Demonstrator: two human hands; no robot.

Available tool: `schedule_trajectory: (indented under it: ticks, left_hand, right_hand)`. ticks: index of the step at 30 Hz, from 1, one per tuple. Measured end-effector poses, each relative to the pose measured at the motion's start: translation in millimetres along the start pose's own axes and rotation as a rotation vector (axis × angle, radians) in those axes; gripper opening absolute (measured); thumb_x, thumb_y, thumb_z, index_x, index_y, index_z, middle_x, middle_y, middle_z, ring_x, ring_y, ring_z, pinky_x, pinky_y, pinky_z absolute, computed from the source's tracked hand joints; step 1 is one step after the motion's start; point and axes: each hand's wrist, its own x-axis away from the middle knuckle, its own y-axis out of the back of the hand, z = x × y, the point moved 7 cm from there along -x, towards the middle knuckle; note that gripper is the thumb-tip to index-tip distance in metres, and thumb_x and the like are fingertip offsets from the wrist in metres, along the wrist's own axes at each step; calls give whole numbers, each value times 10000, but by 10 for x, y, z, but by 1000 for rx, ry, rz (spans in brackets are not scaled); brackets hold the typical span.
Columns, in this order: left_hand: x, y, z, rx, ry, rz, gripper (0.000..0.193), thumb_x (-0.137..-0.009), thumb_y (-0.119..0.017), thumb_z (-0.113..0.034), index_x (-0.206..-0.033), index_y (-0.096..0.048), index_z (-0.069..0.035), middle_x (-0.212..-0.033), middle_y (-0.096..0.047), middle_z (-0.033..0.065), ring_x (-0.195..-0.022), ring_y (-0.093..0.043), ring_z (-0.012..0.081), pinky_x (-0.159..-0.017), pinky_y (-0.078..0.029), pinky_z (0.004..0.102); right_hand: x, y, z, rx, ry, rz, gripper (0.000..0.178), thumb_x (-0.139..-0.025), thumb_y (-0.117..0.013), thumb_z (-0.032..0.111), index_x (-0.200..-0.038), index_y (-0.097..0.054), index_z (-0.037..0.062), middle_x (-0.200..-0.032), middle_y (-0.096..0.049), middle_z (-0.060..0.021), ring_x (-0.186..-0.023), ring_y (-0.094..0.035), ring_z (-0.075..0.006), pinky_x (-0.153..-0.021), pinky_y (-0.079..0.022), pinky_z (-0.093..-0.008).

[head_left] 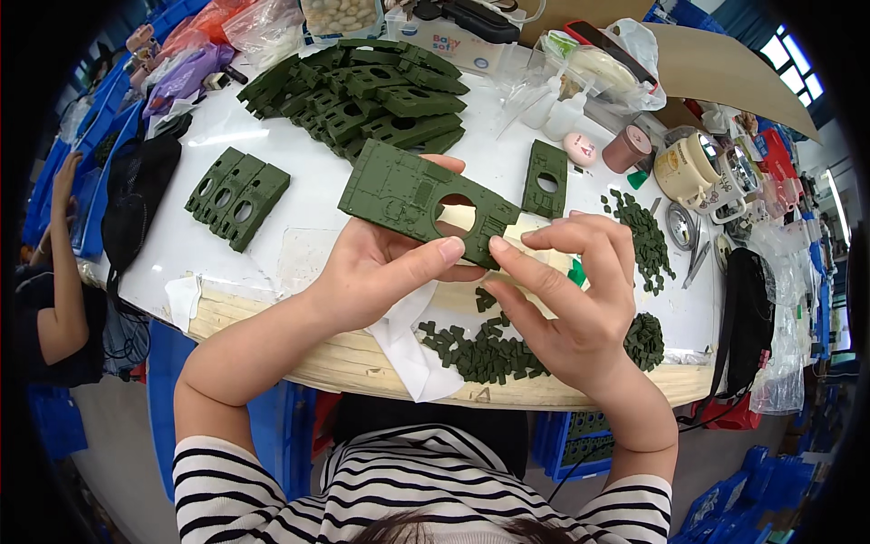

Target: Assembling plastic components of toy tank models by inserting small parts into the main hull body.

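In my left hand is a dark green plastic model tank hull part with a round hole, raised over the table. The thumb lies on its near edge and the other fingers support it from behind. My right hand touches the part's right corner with the index fingertip; its thumb and remaining fingers are spread. Any small piece under that fingertip is hidden. Below the hands lies a heap of small green pieces. A similar hull part rests behind the right hand.
Stacked hull parts fill the back, with a few more at the left. Further small pieces, tweezers, a spool and a cream mug lie right. A co-worker's arm shows far left.
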Motion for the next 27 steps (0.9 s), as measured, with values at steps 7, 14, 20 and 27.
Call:
schedule_trajectory:
  ticks: [7,14,20,27]
  left_hand:
    - [43,-42,14,-16,-10,7,575,-918,-539,33,-1415,-266,-59,-1258,-517,113,-1157,-558,207,-944,-550,411]
    - [11,-70,-41,12,-39,53,567,-914,-538,35,-1408,-274,-49,-1263,-509,131,-1165,-561,232,-928,-558,422]
    - [-6,-13,-35,6,-11,56,579,-906,-571,-1,-1408,-285,-48,-1271,-505,131,-1154,-571,232,-920,-559,429]
    - [-2,-13,-30,16,-9,91,587,-906,-577,-11,-1413,-284,-47,-1271,-506,127,-1145,-576,222,-912,-560,423]
  right_hand:
    - [88,-25,195,266,193,26,361,-666,-813,162,-1006,-728,77,-755,-547,26,-726,-520,-168,-810,-464,-394]
    - [70,0,195,290,222,-71,259,-703,-713,131,-952,-725,61,-703,-543,17,-672,-521,-148,-813,-474,-376]
    - [16,74,113,136,119,-43,391,-684,-829,195,-1033,-695,80,-720,-563,1,-680,-520,-196,-794,-461,-392]
    - [-1,73,108,141,139,-47,323,-690,-806,188,-982,-714,84,-702,-547,27,-653,-505,-160,-802,-456,-373]
